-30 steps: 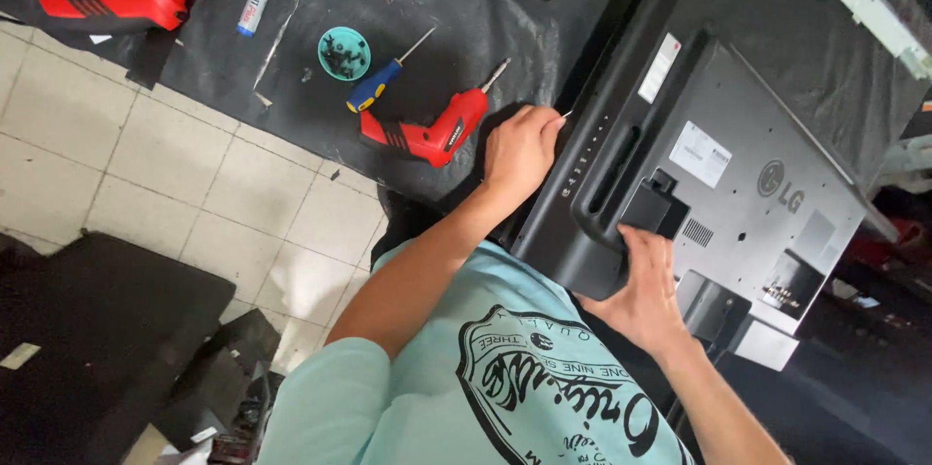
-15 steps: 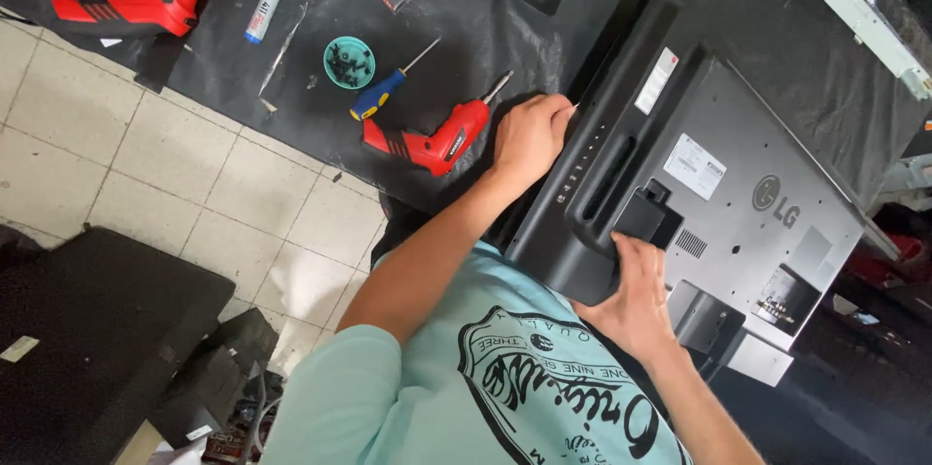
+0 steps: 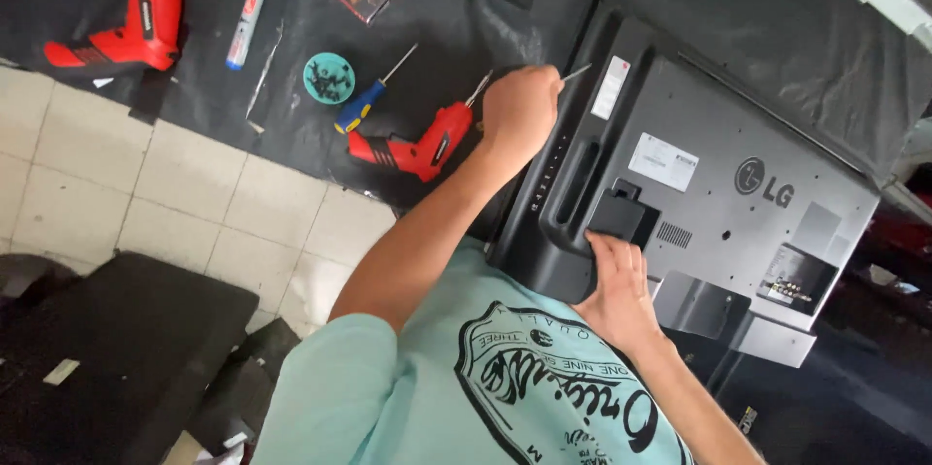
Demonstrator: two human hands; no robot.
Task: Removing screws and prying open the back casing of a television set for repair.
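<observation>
We see a monitor (image 3: 680, 183) with a grey metal back and a black plastic frame, lying on a black mat (image 3: 466, 18). 2 red power screwdrivers with black trim lie there, one near (image 3: 413, 147), one far (image 3: 121, 18). A screwdriver (image 3: 364, 106) has a blue-and-yellow handle, a marker (image 3: 249, 11) is blue and white, a small dish (image 3: 328, 77) is teal. The floor tiles (image 3: 126, 193) are cream. Our shirt (image 3: 466, 387) is mint green with a black print.

left hand (image 3: 519, 111) gripping thin tool (image 3: 577, 72), monitor back (image 3: 718, 183)

Likely a repair workshop, red power screwdrivers (image 3: 413, 148), screwdriver (image 3: 372, 96), opened monitor back (image 3: 699, 193)
</observation>
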